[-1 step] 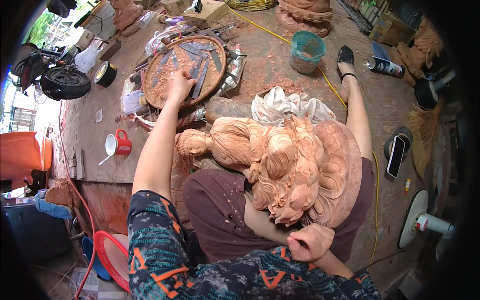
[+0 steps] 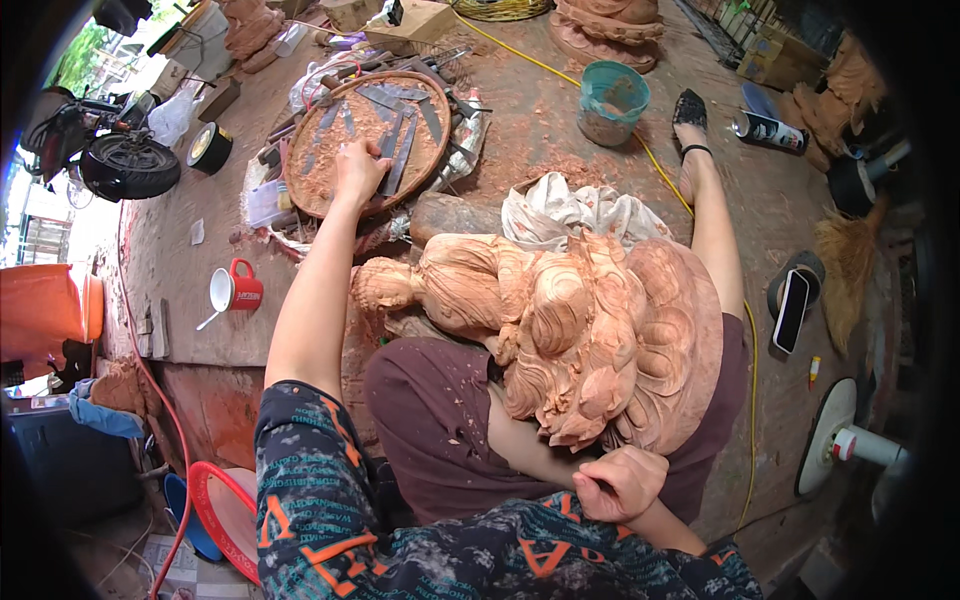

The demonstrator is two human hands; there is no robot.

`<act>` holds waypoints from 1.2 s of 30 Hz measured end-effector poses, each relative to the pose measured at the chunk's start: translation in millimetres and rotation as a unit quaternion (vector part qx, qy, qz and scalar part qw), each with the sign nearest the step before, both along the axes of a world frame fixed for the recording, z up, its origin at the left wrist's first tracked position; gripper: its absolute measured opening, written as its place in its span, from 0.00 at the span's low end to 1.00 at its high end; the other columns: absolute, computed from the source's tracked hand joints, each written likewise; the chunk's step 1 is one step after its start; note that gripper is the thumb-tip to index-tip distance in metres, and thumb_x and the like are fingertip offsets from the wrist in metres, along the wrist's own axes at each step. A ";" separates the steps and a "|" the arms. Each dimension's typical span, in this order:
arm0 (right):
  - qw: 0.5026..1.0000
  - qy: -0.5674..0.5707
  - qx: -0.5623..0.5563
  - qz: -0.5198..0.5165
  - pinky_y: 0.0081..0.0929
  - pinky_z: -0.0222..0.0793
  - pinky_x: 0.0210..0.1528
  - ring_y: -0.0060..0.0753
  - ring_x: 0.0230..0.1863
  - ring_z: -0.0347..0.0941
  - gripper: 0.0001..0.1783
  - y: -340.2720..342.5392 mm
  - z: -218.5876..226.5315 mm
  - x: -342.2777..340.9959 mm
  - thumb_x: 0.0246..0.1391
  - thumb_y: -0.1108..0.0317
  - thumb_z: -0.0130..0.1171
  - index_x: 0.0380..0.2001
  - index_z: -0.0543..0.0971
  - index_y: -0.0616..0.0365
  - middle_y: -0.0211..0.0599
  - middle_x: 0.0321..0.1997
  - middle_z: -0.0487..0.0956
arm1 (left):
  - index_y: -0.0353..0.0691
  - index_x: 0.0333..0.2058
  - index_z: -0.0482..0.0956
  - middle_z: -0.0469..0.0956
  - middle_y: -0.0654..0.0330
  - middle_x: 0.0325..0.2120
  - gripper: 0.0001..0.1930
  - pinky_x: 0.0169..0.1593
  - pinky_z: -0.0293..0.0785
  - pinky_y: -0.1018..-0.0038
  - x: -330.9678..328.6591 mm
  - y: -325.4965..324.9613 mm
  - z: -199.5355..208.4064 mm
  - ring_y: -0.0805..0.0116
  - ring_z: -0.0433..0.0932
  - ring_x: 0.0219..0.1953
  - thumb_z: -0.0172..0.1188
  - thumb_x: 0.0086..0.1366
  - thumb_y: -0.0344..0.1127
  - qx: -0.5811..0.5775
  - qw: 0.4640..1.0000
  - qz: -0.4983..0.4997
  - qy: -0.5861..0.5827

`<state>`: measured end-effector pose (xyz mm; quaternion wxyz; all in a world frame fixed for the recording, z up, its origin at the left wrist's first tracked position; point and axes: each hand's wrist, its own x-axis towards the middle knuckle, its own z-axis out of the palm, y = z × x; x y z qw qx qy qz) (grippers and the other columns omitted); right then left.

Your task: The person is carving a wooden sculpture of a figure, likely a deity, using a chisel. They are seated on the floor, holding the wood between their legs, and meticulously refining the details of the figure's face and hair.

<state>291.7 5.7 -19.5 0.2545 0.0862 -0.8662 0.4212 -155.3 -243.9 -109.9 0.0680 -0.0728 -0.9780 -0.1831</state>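
Observation:
A reddish wooden statue (image 2: 560, 310) of a seated figure with a curly-haired head lies on its side across my lap, its carved round base to the right. My left hand (image 2: 360, 172) reaches over a round woven tray (image 2: 447, 130) and is closed, fingertips beside the flat metal chisels (image 2: 403, 158) that lie among wood shavings. Whether a tool is pinched in those fingers is hidden. My right hand (image 2: 622, 484) rests at my lap, below the statue's base, curled into a loose fist with nothing seen in it. Past the statue sits a crumpled pale cloth (image 2: 580, 208).
A teal bucket (image 2: 613, 103) stands beyond the statue, near a yellow cable (image 2: 655, 160). To the left are a red mug (image 2: 240, 288) and a round tin (image 2: 210, 148). A phone (image 2: 792, 312), a spray can (image 2: 770, 132) and a straw broom (image 2: 850, 260) lie right.

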 end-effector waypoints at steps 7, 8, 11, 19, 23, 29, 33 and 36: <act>1.000 0.009 -0.010 0.004 0.22 0.63 0.16 0.27 0.15 0.68 0.08 1.5 0.5 0.1 0.43 0.69 0.68 0.26 0.78 0.54 0.27 0.16 0.72 | 0.33 0.26 0.82 0.80 0.52 0.21 0.10 0.33 0.75 0.67 -17.7 5.1 -11.8 0.64 0.80 0.25 0.63 0.49 0.35 0.008 0.999 0.030 -0.043; 1.000 0.005 -0.009 0.017 0.22 0.62 0.16 0.27 0.15 0.68 0.08 2.6 2.8 -0.5 0.43 0.70 0.68 0.26 0.77 0.55 0.27 0.16 0.72 | 0.33 0.24 0.81 0.80 0.54 0.20 0.10 0.31 0.74 0.67 -17.0 -3.0 -12.4 0.66 0.78 0.23 0.63 0.49 0.36 0.039 0.996 0.032 -0.069; 0.998 0.010 -0.039 0.046 0.22 0.62 0.16 0.27 0.15 0.69 0.08 7.1 7.6 -1.2 0.44 0.72 0.67 0.26 0.77 0.56 0.28 0.16 0.72 | 0.34 0.24 0.82 0.77 0.59 0.16 0.09 0.27 0.74 0.72 1.8 1.8 18.9 0.66 0.77 0.18 0.62 0.52 0.36 0.157 0.979 0.102 -0.083; 0.983 0.057 -0.172 0.011 0.22 0.68 0.21 0.30 0.18 0.72 0.06 28.7 13.7 4.7 0.47 0.74 0.64 0.27 0.76 0.61 0.34 0.20 0.77 | 0.35 0.44 0.66 0.73 0.60 0.33 0.12 0.23 0.71 0.89 160.0 44.2 123.3 0.78 0.75 0.25 0.52 0.61 0.23 0.723 0.637 -0.143 -0.225; 0.983 0.077 -0.162 -0.035 0.23 0.68 0.26 0.32 0.23 0.73 0.05 42.7 22.5 3.2 0.48 0.76 0.63 0.28 0.75 0.63 0.39 0.23 0.77 | 0.32 0.44 0.69 0.74 0.56 0.33 0.10 0.30 0.75 0.85 272.2 81.5 158.4 0.75 0.77 0.25 0.51 0.63 0.24 0.634 0.711 -0.169 -0.253; 0.989 0.065 -0.124 -0.054 0.21 0.64 0.22 0.29 0.21 0.70 0.05 41.6 17.4 8.2 0.47 0.78 0.62 0.27 0.75 0.63 0.36 0.22 0.75 | 0.28 0.41 0.76 0.80 0.54 0.32 0.09 0.36 0.79 0.79 337.4 114.6 150.9 0.70 0.81 0.33 0.52 0.68 0.29 0.614 0.730 -0.182 -0.241; 0.992 0.066 -0.095 -0.053 0.21 0.64 0.22 0.29 0.21 0.70 0.05 42.9 18.3 6.8 0.47 0.78 0.62 0.27 0.76 0.62 0.37 0.23 0.75 | 0.28 0.40 0.78 0.78 0.55 0.35 0.09 0.39 0.79 0.79 355.5 125.9 148.9 0.71 0.81 0.35 0.51 0.69 0.27 0.592 0.762 -0.177 -0.192; 0.994 0.081 -0.051 -0.044 0.26 0.67 0.28 0.35 0.25 0.72 0.07 53.4 25.9 -5.0 0.44 0.75 0.64 0.29 0.77 0.61 0.38 0.26 0.75 | 0.29 0.38 0.79 0.79 0.55 0.31 0.08 0.35 0.77 0.78 360.2 127.1 150.1 0.72 0.81 0.32 0.53 0.67 0.26 0.553 0.794 -0.175 -0.180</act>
